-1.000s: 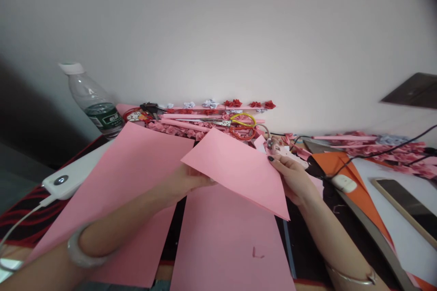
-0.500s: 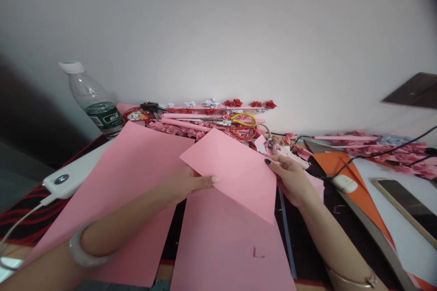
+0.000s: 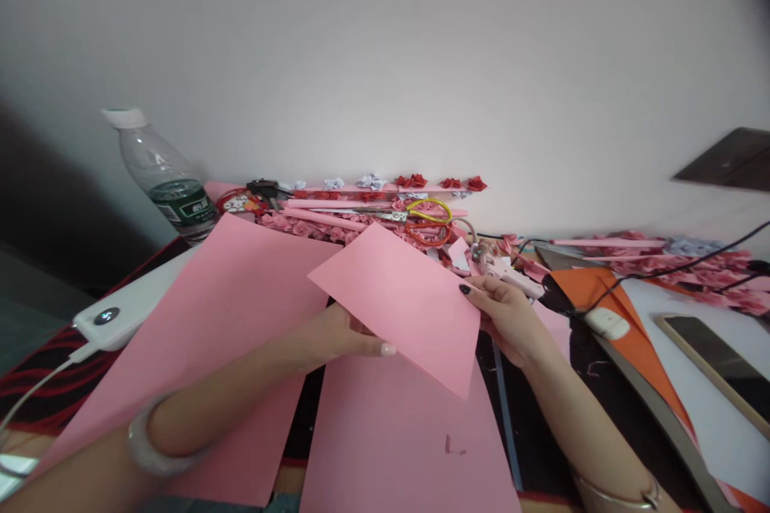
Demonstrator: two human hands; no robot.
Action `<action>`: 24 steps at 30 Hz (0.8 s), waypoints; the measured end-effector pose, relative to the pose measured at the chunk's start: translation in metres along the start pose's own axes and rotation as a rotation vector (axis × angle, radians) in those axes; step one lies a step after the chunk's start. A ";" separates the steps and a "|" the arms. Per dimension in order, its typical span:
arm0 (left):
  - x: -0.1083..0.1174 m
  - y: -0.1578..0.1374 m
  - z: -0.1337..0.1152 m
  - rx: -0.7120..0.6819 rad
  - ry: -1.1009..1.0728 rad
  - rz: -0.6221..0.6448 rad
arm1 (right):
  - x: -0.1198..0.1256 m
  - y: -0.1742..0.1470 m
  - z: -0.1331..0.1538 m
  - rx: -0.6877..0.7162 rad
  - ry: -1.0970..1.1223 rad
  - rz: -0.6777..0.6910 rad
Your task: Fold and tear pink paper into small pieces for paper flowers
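A square-looking piece of pink paper [image 3: 400, 300] is held up in both hands, turned so its corners point up, down and to the sides. My left hand [image 3: 342, 341] is closed at its lower left edge, thumb along the edge, fingers partly hidden beneath the paper. My right hand [image 3: 505, 313] pinches the right edge, thumb on top. Under it lies a larger pink sheet [image 3: 385, 433] with a small dark pencil-like mark near its right side. Another large pink sheet [image 3: 241, 288] lies to the left, partly beneath my left forearm.
Scissors [image 3: 421, 216] with yellow and red handles rest on pink paper sticks and flowers by the wall. A water bottle [image 3: 165, 168] and a white power bank [image 3: 129, 300] stand left. A pink glue gun [image 3: 508, 272], white earbud case [image 3: 607, 324] and phone [image 3: 722, 369] are at right.
The held paper has shifted slightly left and its lower corner has dropped a little. My left thumb has slid to the paper's lower edge. My right hand has moved a little left with it.
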State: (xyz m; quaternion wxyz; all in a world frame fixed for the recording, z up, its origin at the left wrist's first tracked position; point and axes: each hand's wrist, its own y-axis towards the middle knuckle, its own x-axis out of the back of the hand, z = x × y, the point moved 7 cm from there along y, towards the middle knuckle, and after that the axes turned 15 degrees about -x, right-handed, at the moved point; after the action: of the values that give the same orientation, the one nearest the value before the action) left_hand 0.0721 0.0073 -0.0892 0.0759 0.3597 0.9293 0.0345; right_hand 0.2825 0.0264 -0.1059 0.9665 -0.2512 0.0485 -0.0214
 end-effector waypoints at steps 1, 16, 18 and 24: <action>0.000 0.000 0.001 0.003 -0.004 -0.001 | -0.001 0.000 0.000 0.000 -0.001 0.005; -0.009 0.001 0.002 -0.008 -0.126 0.047 | 0.000 0.001 -0.002 -0.004 0.021 0.020; -0.009 0.001 0.002 -0.012 -0.118 0.041 | 0.000 0.001 -0.003 -0.004 0.014 0.015; -0.006 0.001 0.002 -0.031 -0.107 0.017 | 0.001 0.001 -0.004 -0.007 -0.001 0.010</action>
State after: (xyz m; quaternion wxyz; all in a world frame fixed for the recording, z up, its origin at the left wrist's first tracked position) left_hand 0.0775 0.0039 -0.0899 0.1308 0.3676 0.9203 0.0300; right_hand 0.2830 0.0255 -0.1104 0.9657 -0.2543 0.0492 -0.0162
